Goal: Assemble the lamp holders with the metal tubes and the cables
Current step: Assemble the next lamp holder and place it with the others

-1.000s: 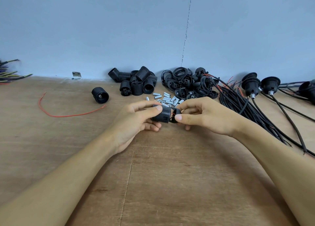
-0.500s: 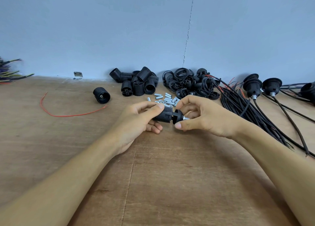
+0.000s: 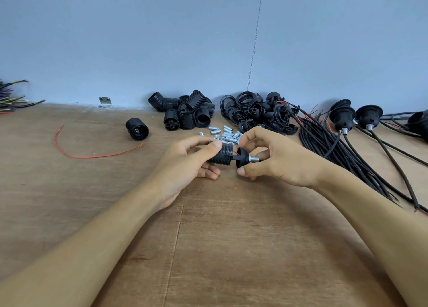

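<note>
At the near middle of the tabletop (image 3: 208, 248), one unit is held in hand, unfinished.
- Left hand (image 3: 185, 165): the grip is curled round the threaded socket body (image 3: 223, 155), thumb on top.
- Right hand (image 3: 278, 160): the grip is pinched on the domed cap (image 3: 242, 160), in whose neck a metal tube (image 3: 254, 159) is already seated.
- Cap and body are held apart, joined only by a short run of cable (image 3: 235, 156). Closing and screwing them together is judged to be the step left on this unit.

Just beyond the hands, a small heap of loose metal tubes (image 3: 228, 134) is seen, unused. To the left of it are one lone socket body (image 3: 137, 129) and a stray red wire (image 3: 92, 155).

Farther back, against the wall (image 3: 139, 40), a pile of socket bodies (image 3: 187, 112) and a pile of caps (image 3: 257, 113) are kept, all unbuilt. To the right are a bundle of black cables (image 3: 335, 153) and at least two finished lamp holders (image 3: 342, 117) with cables fitted. A third is cut off at the edge.

The task is judged early, with most of the stock not yet assembled.
</note>
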A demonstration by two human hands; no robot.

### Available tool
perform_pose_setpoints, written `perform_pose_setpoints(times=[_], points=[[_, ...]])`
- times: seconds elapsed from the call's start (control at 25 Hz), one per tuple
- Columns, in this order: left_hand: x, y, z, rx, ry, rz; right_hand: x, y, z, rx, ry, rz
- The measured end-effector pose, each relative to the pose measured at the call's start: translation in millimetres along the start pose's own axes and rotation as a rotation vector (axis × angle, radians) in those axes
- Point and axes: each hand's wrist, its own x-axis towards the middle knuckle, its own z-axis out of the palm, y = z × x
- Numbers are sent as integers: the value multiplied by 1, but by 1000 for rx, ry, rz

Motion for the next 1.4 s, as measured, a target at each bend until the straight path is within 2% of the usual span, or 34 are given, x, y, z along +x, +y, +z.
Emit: perform_pose_setpoints(times=[0.28,0.52,0.72,0.84,1.0,1.12,1.4], points=[[0,0,-1,-11,-6,5,1,3,0,-5,31,-19],[0,-2,-2,-15,-31,6,3,8,6,-145,86,-48],[1,-3,-2,21,-26,15,4,10,8,-118,113,-65],[1,-3,-2,16,-32,14,4,8,8,-48,94,-54],[2,-3,-2,6,-33,-4,2,4,0,199,44,-26],[2,-3,-1,-26,-37,-1,3,4,3,210,28,-7],[1,-4,1,-62,-11,14,5,10,11,248,126,-19]])
